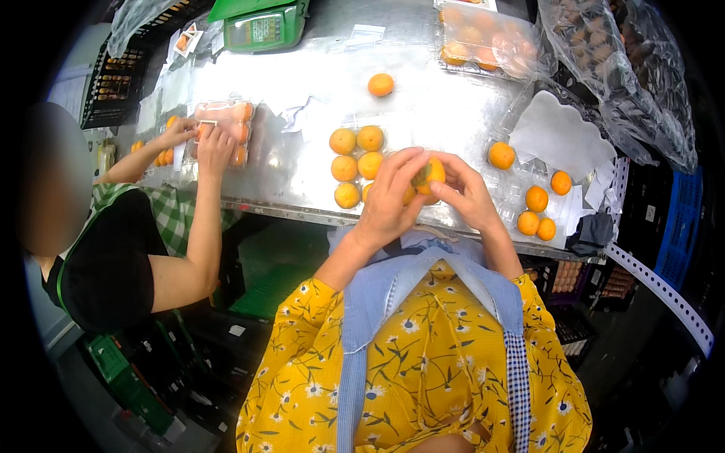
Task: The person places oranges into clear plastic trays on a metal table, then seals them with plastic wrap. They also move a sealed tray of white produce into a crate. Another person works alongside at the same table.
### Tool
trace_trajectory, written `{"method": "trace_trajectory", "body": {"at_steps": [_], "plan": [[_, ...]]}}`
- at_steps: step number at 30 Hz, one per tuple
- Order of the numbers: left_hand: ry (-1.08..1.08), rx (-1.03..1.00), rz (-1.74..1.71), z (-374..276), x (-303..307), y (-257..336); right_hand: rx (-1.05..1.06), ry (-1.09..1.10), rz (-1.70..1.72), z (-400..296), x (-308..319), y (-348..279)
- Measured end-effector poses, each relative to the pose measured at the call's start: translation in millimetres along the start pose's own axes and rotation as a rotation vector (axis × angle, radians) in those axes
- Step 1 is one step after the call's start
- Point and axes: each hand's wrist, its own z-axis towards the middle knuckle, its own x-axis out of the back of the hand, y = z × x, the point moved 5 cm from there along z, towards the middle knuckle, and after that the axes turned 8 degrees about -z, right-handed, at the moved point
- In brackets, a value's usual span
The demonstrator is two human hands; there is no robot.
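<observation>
Both my hands hold one orange persimmon (433,175) with its leafy cap showing, above a clear plastic tray near the table's front edge. My left hand (391,192) wraps its left side, and my right hand (467,189) has its fingers on the right side. In the tray, persimmons (343,141) sit in rows to the left of my hands; others are partly hidden under them. A single orange fruit (380,84) lies farther back on the metal table (272,79). To the right, a persimmon (502,155) sits in another clear tray, with several small orange fruits (536,199) close by.
At the left, a co-worker's hands (212,147) touch a closed clear pack of orange fruit (241,119). A green scale (263,28) stands at the back. Filled clear packs (487,39) and plastic-wrapped fruit trays (600,51) are at back right. White paper sheets (558,130) lie at right.
</observation>
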Motion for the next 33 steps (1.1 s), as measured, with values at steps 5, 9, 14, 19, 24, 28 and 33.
{"method": "trace_trajectory", "body": {"at_steps": [5,9,14,19,24,28,33], "plan": [[-0.053,0.026,-0.034,-2.4,-3.9,-4.3,0.024,0.016,0.017,-3.7,2.8,-0.1],[-0.040,0.054,-0.079,-1.2,-7.0,-1.5,0.079,0.118,-0.024,-10.3,3.3,0.1],[-0.018,0.331,-0.472,-8.6,-15.9,-17.2,0.265,0.245,-0.408,-18.1,8.5,-11.8],[-0.057,0.620,-0.773,-17.1,-24.2,-30.7,0.324,0.260,-0.574,-23.2,6.7,-17.8],[-0.050,0.733,-0.943,-26.2,-31.6,-35.5,0.301,0.225,-0.578,-23.5,3.7,-18.1],[-0.040,0.716,-0.966,-31.5,-32.8,-41.1,0.258,0.163,-0.529,-23.9,6.1,-17.5],[-0.070,0.751,-0.901,-30.6,-33.1,-38.7,0.234,0.375,-0.511,-37.6,51.3,-12.1]]}}
